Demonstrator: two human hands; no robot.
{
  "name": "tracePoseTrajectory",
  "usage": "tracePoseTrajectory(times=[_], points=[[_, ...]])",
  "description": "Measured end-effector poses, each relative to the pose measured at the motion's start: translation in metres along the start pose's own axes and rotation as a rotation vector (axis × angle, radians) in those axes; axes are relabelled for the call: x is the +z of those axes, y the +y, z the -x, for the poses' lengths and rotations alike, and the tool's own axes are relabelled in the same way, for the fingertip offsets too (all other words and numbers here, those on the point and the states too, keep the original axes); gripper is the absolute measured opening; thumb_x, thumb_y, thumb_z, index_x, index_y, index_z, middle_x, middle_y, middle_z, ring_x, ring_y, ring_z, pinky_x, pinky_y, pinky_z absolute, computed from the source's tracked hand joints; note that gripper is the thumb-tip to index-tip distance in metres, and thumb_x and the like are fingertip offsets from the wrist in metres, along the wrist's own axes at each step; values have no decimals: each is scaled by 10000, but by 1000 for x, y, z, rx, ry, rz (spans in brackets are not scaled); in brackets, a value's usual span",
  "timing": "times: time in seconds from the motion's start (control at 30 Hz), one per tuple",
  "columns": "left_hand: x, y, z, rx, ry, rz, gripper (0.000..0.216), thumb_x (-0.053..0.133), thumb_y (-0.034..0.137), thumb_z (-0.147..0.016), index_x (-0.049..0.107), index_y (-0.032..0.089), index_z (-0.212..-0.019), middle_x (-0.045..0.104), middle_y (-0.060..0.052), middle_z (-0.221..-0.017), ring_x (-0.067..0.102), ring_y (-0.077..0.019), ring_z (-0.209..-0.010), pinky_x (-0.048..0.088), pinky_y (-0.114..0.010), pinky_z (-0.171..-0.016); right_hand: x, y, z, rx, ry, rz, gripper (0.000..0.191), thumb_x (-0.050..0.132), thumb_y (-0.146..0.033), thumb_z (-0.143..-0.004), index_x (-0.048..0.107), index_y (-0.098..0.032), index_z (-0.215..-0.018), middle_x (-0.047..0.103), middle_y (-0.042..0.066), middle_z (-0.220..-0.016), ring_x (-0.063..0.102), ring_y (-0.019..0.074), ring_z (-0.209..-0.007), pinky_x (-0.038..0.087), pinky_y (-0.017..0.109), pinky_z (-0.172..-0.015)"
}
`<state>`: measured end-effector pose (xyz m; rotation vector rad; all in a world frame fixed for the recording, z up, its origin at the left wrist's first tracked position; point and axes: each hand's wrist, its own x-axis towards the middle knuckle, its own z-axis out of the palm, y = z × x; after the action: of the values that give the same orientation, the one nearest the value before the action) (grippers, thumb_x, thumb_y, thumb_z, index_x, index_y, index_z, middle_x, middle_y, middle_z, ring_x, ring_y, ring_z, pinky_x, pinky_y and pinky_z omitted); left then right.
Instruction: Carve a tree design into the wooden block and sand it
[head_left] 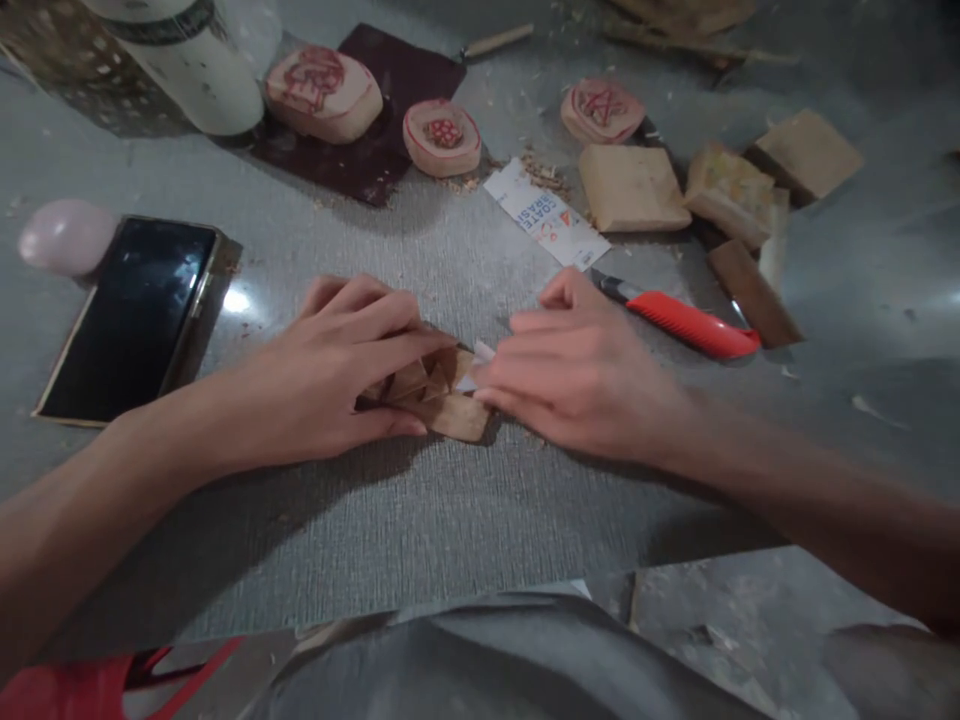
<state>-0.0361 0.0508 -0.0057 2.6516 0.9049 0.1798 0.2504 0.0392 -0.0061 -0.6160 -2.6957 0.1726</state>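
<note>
My left hand (360, 350) is wrapped round a small carved wooden block (461, 415), pressing it on the grey tabletop. Angular cuts show in the wood between thumb and fingers; the rest lies hidden under the palm. Against the block's right side, my right hand (574, 370) pinches a small folded piece of sandpaper (480, 362), its pale back showing. Just beyond the right hand lies a red-handled utility knife (694, 322). Behind it is a printed white-backed sheet of sandpaper (547, 215).
Pale blocks with red drawings, including one round block (442, 137), stand at the back. Plain wooden blocks (634, 188) sit at back right. A phone (127, 320), a pinkish round object (66, 237) and a white bottle (199, 75) are on the left. A wooden-handled tool (496, 42) lies far back.
</note>
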Motion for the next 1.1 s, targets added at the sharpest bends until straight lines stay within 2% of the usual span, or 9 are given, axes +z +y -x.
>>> tracePoseTrajectory(times=[0.1, 0.2, 0.23, 0.27, 0.5, 0.67, 0.73, 0.9, 1.1], points=[[0, 1, 0, 2, 2, 2, 482, 634, 505, -1081, 678, 243, -1482, 670, -95, -1276, 548, -362, -1312, 419, -517, -1108, -1, 1, 1, -68, -21, -66, 331, 571, -225, -1167, 679, -219, -855, 638, -40, -743, 479, 171, -736, 318, 412, -820], [-3, 2, 0, 9, -23, 1, 517, 639, 536, -1094, 676, 219, -1502, 663, -115, -1259, 543, -368, -1284, 434, -539, -1078, -2, 2, 2, 12, -17, -48, 339, 581, -235, -1169, 659, -223, -839, 643, -42, -732, 477, 167, -734, 316, 414, -848], [-4, 2, -1, -3, -74, 1, 525, 645, 531, -1099, 662, 226, -1527, 660, -117, -1277, 540, -364, -1295, 433, -545, -1097, -1, 2, 2, -13, -63, -62, 330, 568, -175, -1152, 657, -216, -837, 663, -34, -761, 491, 164, -749, 320, 411, -851], [-5, 3, -1, 20, -32, 6, 502, 648, 534, -1093, 689, 224, -1486, 665, -117, -1248, 547, -366, -1273, 430, -556, -1091, 0, 0, 2, -38, -47, -83, 325, 561, -150, -1142, 663, -208, -839, 660, -30, -765, 490, 160, -748, 323, 404, -844], [-9, 6, -2, -28, -94, -4, 488, 670, 464, -1090, 669, 225, -1516, 674, -100, -1325, 521, -349, -1324, 422, -548, -1126, -2, -2, 8, -15, -55, -54, 326, 561, -195, -1164, 695, -213, -867, 663, -46, -734, 500, 155, -733, 321, 407, -832], [-6, 2, 0, -1, -22, 9, 473, 658, 525, -1074, 707, 246, -1454, 687, -103, -1241, 577, -368, -1262, 447, -542, -1068, -13, 20, 18, 153, 292, 92, 119, 708, -216, -1099, 780, -213, -1005, 682, -47, -714, 532, 156, -657, 327, 436, -780], [-3, 0, 2, 22, 3, 16, 472, 662, 506, -1073, 697, 244, -1465, 703, -114, -1259, 589, -379, -1281, 455, -547, -1076, -15, 24, 19, 164, 329, 85, 78, 731, -214, -1086, 794, -209, -1040, 686, -47, -712, 543, 153, -646, 343, 435, -769], [2, -2, 5, 71, 38, 20, 533, 661, 492, -1070, 615, 237, -1536, 705, -139, -1416, 583, -394, -1366, 470, -566, -1121, -13, 19, 16, 148, 232, 10, 136, 705, -248, -1103, 810, -233, -1019, 700, -36, -721, 594, 170, -685, 417, 431, -805], [-1, -3, 7, 50, 28, -15, 678, 739, 571, -994, 592, 228, -1561, 664, -136, -1457, 573, -403, -1369, 451, -584, -1189, -14, 12, 20, 119, 158, -33, 119, 701, -284, -1110, 814, -249, -1098, 736, -28, -783, 590, 168, -700, 450, 440, -889]])
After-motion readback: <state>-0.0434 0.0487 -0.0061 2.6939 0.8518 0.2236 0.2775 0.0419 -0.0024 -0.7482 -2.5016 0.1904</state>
